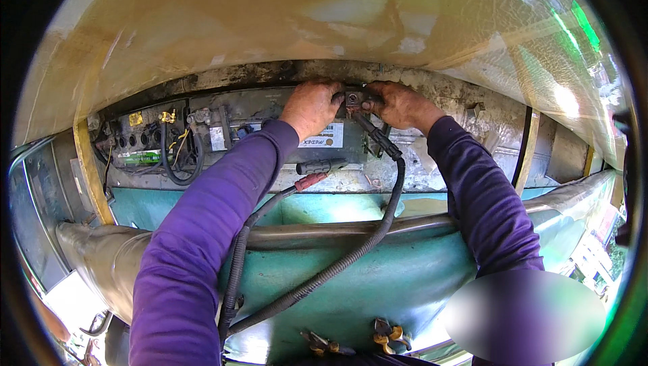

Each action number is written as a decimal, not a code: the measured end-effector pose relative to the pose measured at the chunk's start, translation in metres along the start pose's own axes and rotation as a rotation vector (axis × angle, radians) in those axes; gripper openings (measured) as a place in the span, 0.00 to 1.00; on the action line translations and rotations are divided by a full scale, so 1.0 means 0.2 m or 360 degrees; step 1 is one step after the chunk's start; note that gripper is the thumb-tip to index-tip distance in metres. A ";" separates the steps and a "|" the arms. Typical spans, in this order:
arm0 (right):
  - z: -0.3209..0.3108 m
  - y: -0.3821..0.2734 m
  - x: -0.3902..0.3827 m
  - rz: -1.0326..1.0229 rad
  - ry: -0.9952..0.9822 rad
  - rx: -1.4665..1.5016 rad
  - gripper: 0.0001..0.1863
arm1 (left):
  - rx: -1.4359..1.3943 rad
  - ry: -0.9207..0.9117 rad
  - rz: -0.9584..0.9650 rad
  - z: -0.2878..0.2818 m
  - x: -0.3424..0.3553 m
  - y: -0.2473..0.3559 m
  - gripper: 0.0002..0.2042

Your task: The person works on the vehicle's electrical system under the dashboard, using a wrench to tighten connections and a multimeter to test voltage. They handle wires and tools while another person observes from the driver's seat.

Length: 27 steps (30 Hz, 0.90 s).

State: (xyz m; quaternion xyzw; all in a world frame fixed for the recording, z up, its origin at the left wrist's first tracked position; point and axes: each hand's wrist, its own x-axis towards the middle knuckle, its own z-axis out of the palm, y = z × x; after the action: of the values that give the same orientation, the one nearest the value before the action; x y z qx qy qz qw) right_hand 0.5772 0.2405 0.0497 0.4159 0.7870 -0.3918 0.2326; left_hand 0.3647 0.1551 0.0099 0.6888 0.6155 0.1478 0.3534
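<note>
A square dark metal cable terminal (353, 100) with a round hole or bolt sits at the back of the compartment, between my hands. My left hand (312, 107) grips its left side, thumb against the edge. From the right, my right hand (405, 105) pinches it with the thumb in front; the other fingertips of both hands are hidden. A black corrugated cable (388, 214) runs down from the terminal and loops toward the lower left. Behind my hands stands a grey battery (266, 101) with a white label. A second cable end with a red sleeve (310, 181) lies loose below.
At the left is another battery (138, 138) with cables and brass-coloured clamps. A brown panel (324, 8) hangs overhead. Across the front runs a padded green cover (351, 271). Two yellow-handled pliers-like tools (391, 336) lie at the lower edge. Yellow posts (93, 170) flank the opening.
</note>
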 end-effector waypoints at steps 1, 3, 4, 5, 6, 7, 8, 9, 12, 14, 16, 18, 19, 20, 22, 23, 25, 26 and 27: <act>0.00 0.00 0.00 0.0005 -0.0010 0.0004 0.29 | -0.0017 0.0003 -0.0028 0.00 0.00 0.00 0.16; 0.00 0.00 0.00 -0.0026 -0.0003 0.0009 0.29 | -0.0044 0.0010 -0.0090 0.01 0.00 0.01 0.16; 0.01 0.00 0.00 -0.0056 0.0010 0.0014 0.29 | -0.0058 0.0006 -0.0123 0.01 0.00 0.01 0.16; 0.01 0.00 0.00 -0.0078 0.0037 0.0014 0.30 | -0.0069 -0.0014 -0.0150 0.02 0.00 0.01 0.15; 0.01 -0.01 0.00 -0.0049 0.0037 -0.0015 0.30 | -0.0078 0.0039 -0.0166 0.02 0.01 0.01 0.15; 0.01 -0.01 0.00 -0.0008 0.0051 -0.0046 0.30 | -0.0086 0.0072 -0.0176 0.02 0.00 0.02 0.14; 0.01 -0.01 0.00 0.0034 0.0058 -0.0076 0.30 | -0.0098 0.0088 -0.0206 0.03 0.00 0.02 0.13; 0.01 -0.02 0.00 0.0038 0.0049 -0.0060 0.30 | -0.0116 0.0097 -0.0198 0.03 0.01 0.01 0.14; 0.00 -0.03 0.00 0.0062 0.0033 -0.0032 0.31 | -0.0172 0.0077 -0.0207 0.04 0.02 0.00 0.16; 0.00 -0.03 -0.01 0.0092 0.0031 -0.0042 0.31 | -0.0211 0.0058 -0.0197 0.02 0.02 -0.01 0.17; 0.00 -0.04 -0.02 0.0062 0.0089 -0.0002 0.27 | -0.0254 0.0096 -0.0109 -0.01 0.03 -0.01 0.17; 0.01 -0.03 -0.02 0.0051 0.0123 0.0004 0.25 | -0.0288 0.0038 -0.0087 -0.03 0.02 -0.01 0.18; 0.02 -0.03 -0.01 0.0054 0.0128 -0.0011 0.25 | -0.0299 -0.0038 -0.0110 -0.05 0.01 -0.02 0.19; 0.02 -0.03 -0.01 0.0055 0.0136 -0.0027 0.25 | -0.0358 0.0020 -0.0113 -0.04 -0.01 -0.01 0.19; 0.03 -0.01 0.01 0.0028 0.0125 -0.0017 0.25 | -0.0215 0.0244 0.0099 -0.02 -0.03 0.01 0.20; 0.03 -0.01 0.01 0.0042 0.0111 -0.0019 0.25 | -0.0134 0.0375 0.0205 -0.01 -0.04 0.02 0.21; 0.02 0.00 0.02 0.0031 0.0077 -0.0072 0.30 | -0.0322 0.0309 0.0178 0.01 -0.03 0.02 0.21; 0.02 0.01 0.03 0.0073 0.0031 -0.0105 0.32 | -0.0384 0.0233 0.0123 0.02 -0.03 0.02 0.22; 0.01 0.01 0.02 0.0019 0.0022 -0.0048 0.32 | -0.0428 0.0209 0.0099 0.03 -0.03 0.02 0.21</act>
State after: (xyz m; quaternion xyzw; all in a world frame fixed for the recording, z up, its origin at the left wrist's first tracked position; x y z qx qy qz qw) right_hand 0.5762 0.2411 0.0439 0.4199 0.7919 -0.3756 0.2357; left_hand 0.3695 0.1472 0.0096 0.6427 0.5903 0.2846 0.3968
